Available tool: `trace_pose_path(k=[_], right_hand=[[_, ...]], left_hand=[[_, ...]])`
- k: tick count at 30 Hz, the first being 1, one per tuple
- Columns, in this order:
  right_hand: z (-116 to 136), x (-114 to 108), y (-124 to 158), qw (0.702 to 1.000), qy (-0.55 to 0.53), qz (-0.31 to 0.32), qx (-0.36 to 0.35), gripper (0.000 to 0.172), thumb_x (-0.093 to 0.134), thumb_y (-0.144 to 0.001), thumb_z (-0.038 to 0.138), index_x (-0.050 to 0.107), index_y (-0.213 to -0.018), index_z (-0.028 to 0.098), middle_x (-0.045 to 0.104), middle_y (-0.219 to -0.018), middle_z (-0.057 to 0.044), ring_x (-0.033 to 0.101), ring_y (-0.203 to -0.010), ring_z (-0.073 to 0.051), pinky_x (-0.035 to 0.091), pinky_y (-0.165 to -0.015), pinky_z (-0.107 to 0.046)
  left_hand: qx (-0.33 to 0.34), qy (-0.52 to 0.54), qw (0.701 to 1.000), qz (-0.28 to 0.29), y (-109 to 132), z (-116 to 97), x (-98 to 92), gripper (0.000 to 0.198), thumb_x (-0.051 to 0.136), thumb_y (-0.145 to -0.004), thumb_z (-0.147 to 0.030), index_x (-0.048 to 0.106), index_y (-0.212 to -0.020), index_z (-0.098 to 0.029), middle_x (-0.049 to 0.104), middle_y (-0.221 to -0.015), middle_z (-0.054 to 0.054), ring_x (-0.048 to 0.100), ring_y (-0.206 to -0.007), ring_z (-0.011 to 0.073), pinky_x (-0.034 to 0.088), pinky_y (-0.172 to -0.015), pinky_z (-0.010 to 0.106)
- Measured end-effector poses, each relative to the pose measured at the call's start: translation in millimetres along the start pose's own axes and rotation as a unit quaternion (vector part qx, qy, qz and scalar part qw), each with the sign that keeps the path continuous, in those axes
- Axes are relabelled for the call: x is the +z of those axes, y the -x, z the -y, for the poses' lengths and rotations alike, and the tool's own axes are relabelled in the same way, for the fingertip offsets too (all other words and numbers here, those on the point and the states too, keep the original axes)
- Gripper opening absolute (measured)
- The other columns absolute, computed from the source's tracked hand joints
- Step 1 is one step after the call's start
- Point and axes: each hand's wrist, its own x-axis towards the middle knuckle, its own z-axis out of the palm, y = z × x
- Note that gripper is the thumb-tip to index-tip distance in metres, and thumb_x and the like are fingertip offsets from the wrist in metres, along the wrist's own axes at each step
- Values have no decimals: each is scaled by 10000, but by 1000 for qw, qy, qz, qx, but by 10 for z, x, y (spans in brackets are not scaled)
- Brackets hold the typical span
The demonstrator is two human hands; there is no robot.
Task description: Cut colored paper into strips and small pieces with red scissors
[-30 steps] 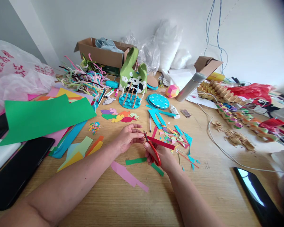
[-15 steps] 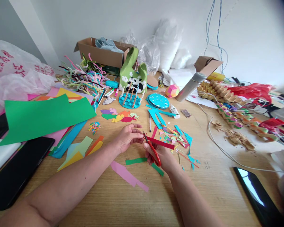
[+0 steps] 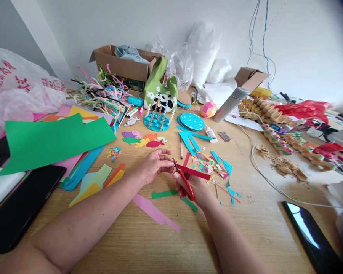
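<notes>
My right hand [image 3: 198, 188] is closed around red-handled scissors [image 3: 185, 182], their blades pointing up and to the left. A narrow red paper strip [image 3: 198, 173] crosses the blades and stretches over the back of my right hand. At its left end, the fingertips of my left hand [image 3: 157, 165] are pinched together, touching the strip beside the blade tips; the exact grip is partly hidden. Below my hands lie green paper strips [image 3: 164, 194] and a pink paper piece [image 3: 153, 211]. Small coloured confetti [image 3: 114, 154] sits in a pile left of my left hand.
Paper fish [image 3: 143, 139] and paper scraps [image 3: 214, 165] lie beyond my hands. Green sheets [image 3: 54, 140] are stacked left. A glue bottle [image 3: 210, 134], a grey flask [image 3: 231, 104] and a panda bag [image 3: 161, 93] stand farther back. A phone [image 3: 305, 232] and cable [image 3: 270, 184] are right.
Almost nothing differs. Both hands, the scissors and the red strip keep nearly the same position, with only a very slight shift of the strip.
</notes>
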Motion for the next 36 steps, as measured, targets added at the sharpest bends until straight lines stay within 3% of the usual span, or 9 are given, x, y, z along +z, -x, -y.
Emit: trace_pose_path(k=[26, 36], right_hand=[[35, 6, 11, 1000, 8, -7, 15, 492, 780, -594, 588, 506, -605, 179, 534, -449, 41, 511, -350, -92, 411, -330, -182], [40, 3, 5, 1000, 7, -3, 15, 503, 783, -584, 598, 504, -595, 180, 541, -440, 34, 512, -342, -92, 403, -324, -179]], left_hand=[[-5, 4, 1000, -15, -10, -23, -2, 389, 702, -664, -114, 520, -1008, -127, 646, -663, 0, 635, -563, 127, 506, -610, 268], [9, -7, 1000, -9, 0, -14, 6, 448, 732, -611, -85, 514, -1000, -130, 651, -663, -13, 628, -570, 120, 505, -614, 264]])
